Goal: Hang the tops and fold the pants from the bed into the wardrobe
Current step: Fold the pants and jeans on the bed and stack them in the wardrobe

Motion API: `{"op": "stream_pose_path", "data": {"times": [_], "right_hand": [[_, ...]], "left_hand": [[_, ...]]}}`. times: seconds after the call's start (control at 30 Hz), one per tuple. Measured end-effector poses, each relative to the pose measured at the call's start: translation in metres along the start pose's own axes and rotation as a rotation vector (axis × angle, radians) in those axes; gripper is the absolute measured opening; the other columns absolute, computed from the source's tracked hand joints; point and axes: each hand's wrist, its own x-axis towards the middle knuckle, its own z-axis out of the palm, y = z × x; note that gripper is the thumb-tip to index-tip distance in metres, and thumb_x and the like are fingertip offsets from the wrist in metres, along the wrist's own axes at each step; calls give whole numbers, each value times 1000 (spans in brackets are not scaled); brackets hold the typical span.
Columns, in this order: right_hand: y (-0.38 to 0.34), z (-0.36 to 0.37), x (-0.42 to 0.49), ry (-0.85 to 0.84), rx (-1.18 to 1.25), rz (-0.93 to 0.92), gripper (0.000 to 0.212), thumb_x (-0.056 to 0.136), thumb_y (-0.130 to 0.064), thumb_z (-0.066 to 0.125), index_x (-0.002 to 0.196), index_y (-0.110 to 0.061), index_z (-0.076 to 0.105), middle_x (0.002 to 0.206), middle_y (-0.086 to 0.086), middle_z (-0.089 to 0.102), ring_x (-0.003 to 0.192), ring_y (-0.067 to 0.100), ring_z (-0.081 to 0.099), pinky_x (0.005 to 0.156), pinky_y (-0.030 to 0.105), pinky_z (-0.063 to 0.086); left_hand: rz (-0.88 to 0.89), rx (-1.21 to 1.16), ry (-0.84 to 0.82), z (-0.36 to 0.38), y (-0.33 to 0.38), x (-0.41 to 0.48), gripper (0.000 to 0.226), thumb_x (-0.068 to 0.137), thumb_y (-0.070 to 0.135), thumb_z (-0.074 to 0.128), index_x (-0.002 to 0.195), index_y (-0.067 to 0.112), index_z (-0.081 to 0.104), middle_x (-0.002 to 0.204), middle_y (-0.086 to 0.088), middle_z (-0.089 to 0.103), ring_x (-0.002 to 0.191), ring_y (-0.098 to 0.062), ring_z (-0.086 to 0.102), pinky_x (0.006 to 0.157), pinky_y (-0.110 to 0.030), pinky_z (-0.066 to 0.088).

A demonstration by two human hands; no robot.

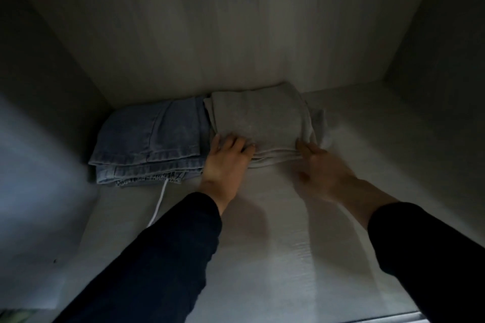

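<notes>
Folded grey pants [258, 118] lie just beyond both hands; left hand [223, 162] rests flat, fingers spread, on one front corner; right hand [324, 165], blurred, touches the other, fingers straight

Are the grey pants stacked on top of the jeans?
No, the grey pants lie beside the jeans, directly on the shelf.

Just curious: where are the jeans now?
In the head view, the jeans lie on the wardrobe shelf, left of the grey pants, beside the left hand.

folded jeans [149, 136] lie left of folded pants [258, 118] on shelf [275, 231].
</notes>
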Motion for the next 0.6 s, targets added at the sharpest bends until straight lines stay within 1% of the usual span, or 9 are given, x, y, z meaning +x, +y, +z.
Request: {"op": "stream_pose_path", "data": {"times": [0.07,0.1,0.17,0.23,0.27,0.37,0.47,0.53,0.6], "right_hand": [[3,1,-10,-49,11,-17,83,91,-33,55,155,-21,5,161,1,10,140,28,31,107,36,38],[3,0,-15,-44,25,-23,84,91,-33,55,155,-23,2,161,1,11,140,27,31,107,37,38],[2,-3,-28,-5,82,-19,84,92,-30,52,155,-25,-4,158,5,22,135,29,37,104,38,39],[-1,-7,-45,45,139,5,82,93,-31,51,155,-25,-3,153,9,31,130,31,43,102,37,41],[-2,-10,-55,73,160,22,81,94,-33,51,155,-25,-1,151,11,34,128,32,44,101,37,41],[-8,-22,-91,113,148,71,77,94,-35,52,155,-22,7,150,10,35,127,32,46,98,36,41],[-19,-48,-143,89,106,134,73,96,-38,49,154,-18,10,154,6,29,135,26,38,103,35,35],[-28,-75,-187,86,114,159,70,96,-39,47,153,-16,13,155,5,28,138,23,32,106,34,31],[-38,-109,-239,86,117,187,68,96,-41,47,152,-16,17,153,4,30,139,23,31,106,33,30]], "left_hand": [[-53,-39,-40,-2,4,-1,50,94,6,47,141,22,44,141,-5,45,139,-28,29,117,-50,16],[-80,-62,-55,-2,5,-3,52,96,5,44,145,23,38,147,-4,38,143,-25,21,118,-48,13],[-116,-121,-105,-4,8,-13,61,96,7,44,151,24,23,158,-1,20,148,-21,8,119,-43,8],[-136,-160,-151,-10,11,-27,67,97,20,45,154,24,8,162,0,4,149,-20,-1,119,-40,1],[-144,-177,-162,-15,15,-34,69,98,25,44,154,24,4,162,-2,0,148,-20,-2,118,-39,0],[-140,-272,-151,-44,35,-51,66,99,30,41,154,20,6,161,-6,4,148,-23,3,120,-39,3],[-62,-306,-135,-92,61,-71,60,99,31,39,153,17,17,160,-7,14,147,-24,11,119,-38,11],[-18,-345,-168,-136,81,-89,56,99,33,37,152,20,22,160,-6,17,148,-22,12,118,-39,17],[22,-399,-238,-189,101,-107,53,100,35,36,151,24,26,160,-3,18,147,-20,13,117,-38,19]]}}
